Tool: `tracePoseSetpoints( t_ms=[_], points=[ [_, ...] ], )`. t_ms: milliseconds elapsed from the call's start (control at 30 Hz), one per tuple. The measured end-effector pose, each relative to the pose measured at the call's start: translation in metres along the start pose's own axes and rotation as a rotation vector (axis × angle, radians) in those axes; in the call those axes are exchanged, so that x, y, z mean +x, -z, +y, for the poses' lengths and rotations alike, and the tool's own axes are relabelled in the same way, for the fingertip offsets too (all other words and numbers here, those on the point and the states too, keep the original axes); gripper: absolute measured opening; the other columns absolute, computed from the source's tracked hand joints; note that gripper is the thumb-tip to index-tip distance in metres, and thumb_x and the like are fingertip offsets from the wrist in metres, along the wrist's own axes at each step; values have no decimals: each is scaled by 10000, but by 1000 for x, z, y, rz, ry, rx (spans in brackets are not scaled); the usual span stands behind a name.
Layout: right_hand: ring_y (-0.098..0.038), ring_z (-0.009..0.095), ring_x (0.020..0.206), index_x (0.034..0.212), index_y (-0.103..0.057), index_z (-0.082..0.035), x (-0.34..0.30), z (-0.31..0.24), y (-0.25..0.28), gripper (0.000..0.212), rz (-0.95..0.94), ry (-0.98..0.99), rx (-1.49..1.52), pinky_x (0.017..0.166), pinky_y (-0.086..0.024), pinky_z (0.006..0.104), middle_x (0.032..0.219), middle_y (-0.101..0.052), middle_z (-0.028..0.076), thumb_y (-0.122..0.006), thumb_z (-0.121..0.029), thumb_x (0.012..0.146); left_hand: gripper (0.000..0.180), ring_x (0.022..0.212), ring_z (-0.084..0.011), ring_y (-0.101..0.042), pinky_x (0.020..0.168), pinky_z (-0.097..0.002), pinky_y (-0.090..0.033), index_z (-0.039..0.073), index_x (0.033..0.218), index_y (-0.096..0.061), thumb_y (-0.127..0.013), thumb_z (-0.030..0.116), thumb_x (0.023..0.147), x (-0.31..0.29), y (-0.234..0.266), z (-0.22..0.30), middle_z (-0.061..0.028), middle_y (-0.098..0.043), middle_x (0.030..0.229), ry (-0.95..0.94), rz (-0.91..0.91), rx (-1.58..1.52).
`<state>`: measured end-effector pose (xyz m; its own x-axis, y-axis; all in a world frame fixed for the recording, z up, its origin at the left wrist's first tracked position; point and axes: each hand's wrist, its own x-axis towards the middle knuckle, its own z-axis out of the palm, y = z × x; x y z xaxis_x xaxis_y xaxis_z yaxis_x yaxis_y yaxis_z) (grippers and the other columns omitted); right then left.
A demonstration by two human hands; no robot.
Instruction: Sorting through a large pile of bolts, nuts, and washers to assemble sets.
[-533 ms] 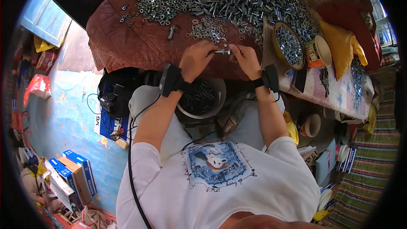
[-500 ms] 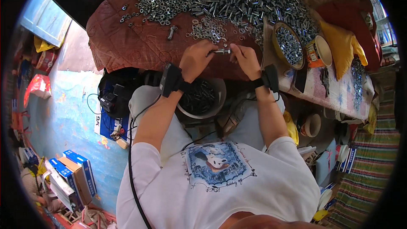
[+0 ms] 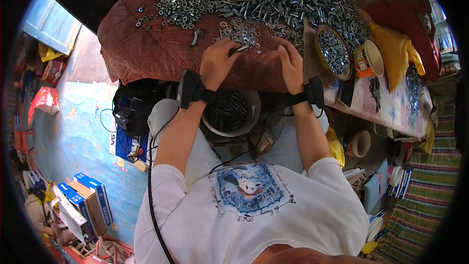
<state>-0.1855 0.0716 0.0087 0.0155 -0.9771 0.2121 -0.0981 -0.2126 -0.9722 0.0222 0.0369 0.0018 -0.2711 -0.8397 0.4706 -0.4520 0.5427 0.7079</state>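
My left hand (image 3: 217, 64) is closed around a silver bolt (image 3: 243, 48), whose end pokes out past the fingertips. To its right, my right hand (image 3: 292, 67) has its thumb and index finger apart, tips beside a few loose washers (image 3: 277, 44) on the red quilted cloth (image 3: 146, 51). A heap of flat washers (image 3: 239, 32) lies just beyond the left hand. One bolt (image 3: 196, 37) with a nut or washers on it rests alone to the left. A small nut (image 3: 258, 52) sits between the hands.
Behind, a big pile of bolts (image 3: 273, 0) adjoins a pile of nuts (image 3: 188, 7). At right are a bowl of small metal parts (image 3: 333, 51), a paper tub (image 3: 367, 59) and a yellow bag (image 3: 396, 56). A bucket (image 3: 254, 112) of dark bolts stands below the cloth's edge.
My hands have moved apart. The right hand has let go of the bolt's end and opened near the loose washers; the bolt stays in my left hand, which has shifted slightly left.
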Motion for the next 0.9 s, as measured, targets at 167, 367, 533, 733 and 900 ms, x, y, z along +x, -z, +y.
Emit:
tracePoseSetpoints(
  t_ms=[167,367,533,733,900],
  points=[
    [-602,135,852,1203,-462,16,-1,3,-8,322,37,-4,147,817,-431,243,1028,-628,93,-482,-116,910,195,743,-269,-592,624,-327,-464,23,915,-620,-636,18,721,-3,-6,2,-110,-589,868,-14,-35,6],
    [-584,116,812,1247,-412,-7,-2,8,-4,370,-14,15,-82,791,-437,229,992,-584,81,-502,-76,894,172,733,-265,-587,621,-327,-464,38,893,-624,-635,23,722,0,-5,8,-99,-578,850,-39,-27,82],
    [-583,117,831,1239,-419,-25,-4,6,-12,420,-64,1,-82,711,-455,232,987,-599,100,-557,-29,842,168,725,-262,-584,619,-332,-463,41,889,-621,-637,29,721,-1,-7,6,-95,-577,849,-20,-46,53],
    [-594,150,786,1227,-431,-43,-5,7,-10,445,-85,5,-183,687,-467,276,942,-604,106,-583,-17,810,178,714,-260,-577,618,-334,-458,46,884,-604,-636,23,711,-1,-6,11,-95,-567,838,-9,-54,64],
    [-579,177,664,1059,-545,-23,-4,14,-11,271,-30,106,-376,628,-465,279,760,-607,98,-619,-69,802,170,753,-292,-568,638,-352,-450,31,843,-573,-639,11,688,-3,-7,9,-103,-553,827,-66,-61,75]
  ],
)
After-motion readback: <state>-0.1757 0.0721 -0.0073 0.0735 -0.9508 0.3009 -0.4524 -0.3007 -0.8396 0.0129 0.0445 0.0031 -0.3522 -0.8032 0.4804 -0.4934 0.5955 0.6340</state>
